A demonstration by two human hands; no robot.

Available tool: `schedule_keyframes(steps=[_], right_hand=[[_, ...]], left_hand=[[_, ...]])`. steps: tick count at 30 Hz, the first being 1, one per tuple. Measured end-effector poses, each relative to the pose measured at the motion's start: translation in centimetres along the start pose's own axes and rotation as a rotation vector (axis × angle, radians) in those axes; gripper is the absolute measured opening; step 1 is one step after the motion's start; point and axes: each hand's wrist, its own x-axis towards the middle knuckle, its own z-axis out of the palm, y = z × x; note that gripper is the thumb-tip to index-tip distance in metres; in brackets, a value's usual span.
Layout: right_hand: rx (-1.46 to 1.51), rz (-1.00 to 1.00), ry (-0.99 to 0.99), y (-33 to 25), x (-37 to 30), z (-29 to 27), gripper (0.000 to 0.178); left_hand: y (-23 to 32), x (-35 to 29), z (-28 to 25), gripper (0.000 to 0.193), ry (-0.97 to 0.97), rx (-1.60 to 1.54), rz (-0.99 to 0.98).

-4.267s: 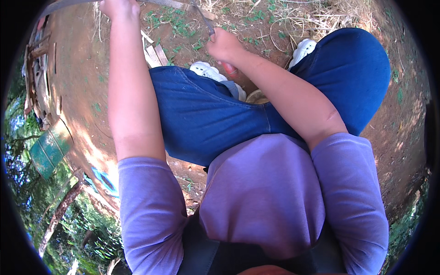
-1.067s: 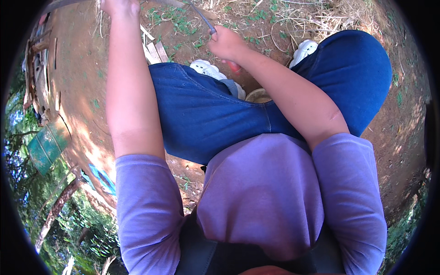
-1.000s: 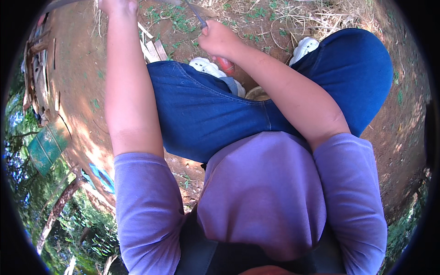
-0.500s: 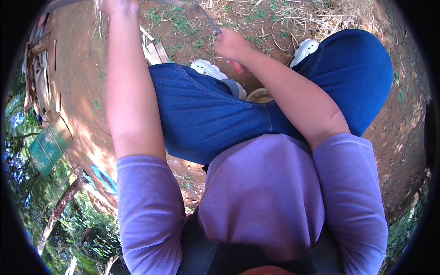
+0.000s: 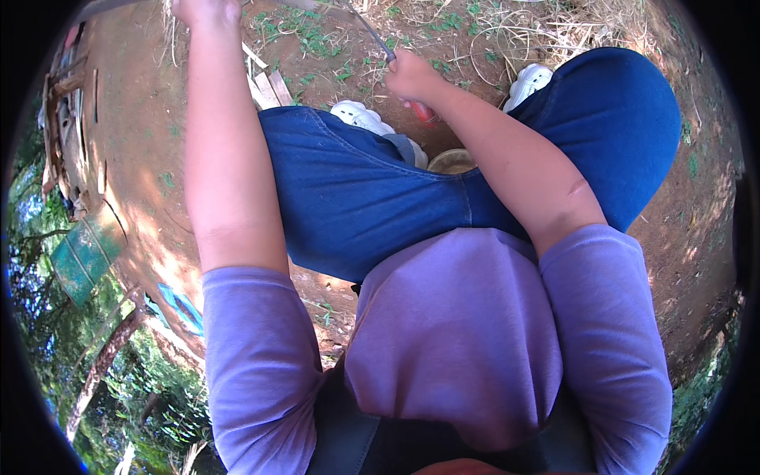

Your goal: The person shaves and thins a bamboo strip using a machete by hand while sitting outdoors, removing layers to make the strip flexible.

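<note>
Outdoor yard, bare reddish soil (image 5: 142,134), dry grass (image 5: 554,33), leafy greenery (image 5: 146,384), scattered wood (image 5: 270,89)

Shaft (image 5: 370,32): dark metal; handle (image 5: 423,113): smooth, glossy, plastic in appearance; strip (image 5: 109,6): dull, material indeterminate; trousers (image 5: 356,194): matt woven cloth; shirt (image 5: 455,332): smooth matt cloth; shoes (image 5: 362,117): smooth, plastic in appearance; planks (image 5: 266,90): bare, matt wood; soil (image 5: 142,103): rough, matt.

A long, flat, grey-brown strip (image 5: 317,7) is partly cut off by the view. A slim, dark-grey metal tool (image 5: 372,34) with a rounded red handle (image 5: 424,114) slants down and rightward from the strip, handle lowest; whether they touch is unclear.
</note>
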Motion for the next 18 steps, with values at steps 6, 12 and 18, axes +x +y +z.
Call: schedule_keyframes(steps=[6, 12, 18], right_hand=[[-0.034, -0.309, 0.182, 2.7, 1.0, 1.2, 0.033], [-0.091, -0.258, 0.181, 2.0, 0.8, 1.6, 0.031], [-0.088, 0.006, 0.027, 0.1, 0.7, -0.1, 0.029]], left_hand=[[0.4, -0.5, 0.8, 0.021, -0.029, 0.001, -0.019], [0.0, -0.5, 0.3, 0.021, -0.053, -0.004, 0.001], [0.4, 0.0, 0.1, 0.021, -0.032, -0.023, 0.004]])
